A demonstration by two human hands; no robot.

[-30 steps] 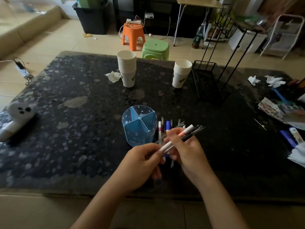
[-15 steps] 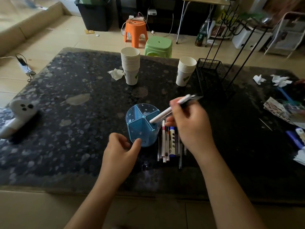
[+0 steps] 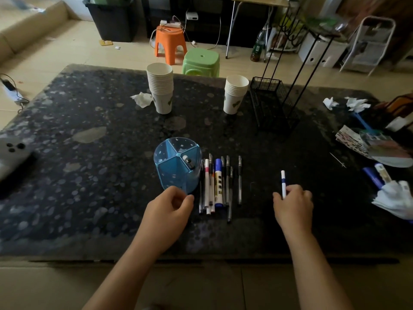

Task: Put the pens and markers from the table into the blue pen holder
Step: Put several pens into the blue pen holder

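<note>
One black pen (image 3: 189,163) now stands in the blue pen holder (image 3: 177,164), dropped since a moment ago. Right hand (image 3: 292,206) has pulled back, its grip closed on a white pen (image 3: 283,184). Left hand (image 3: 168,211) is loosely curled, empty, by the holder. Many pens (image 3: 220,184) wait on the worktop (image 3: 89,175) near its front edge.

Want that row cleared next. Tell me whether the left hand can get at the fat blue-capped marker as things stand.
Probably yes. The left hand sits empty just left of the row, and the blue-capped marker lies uncovered among pens; only the thin pens between could get nudged.
</note>
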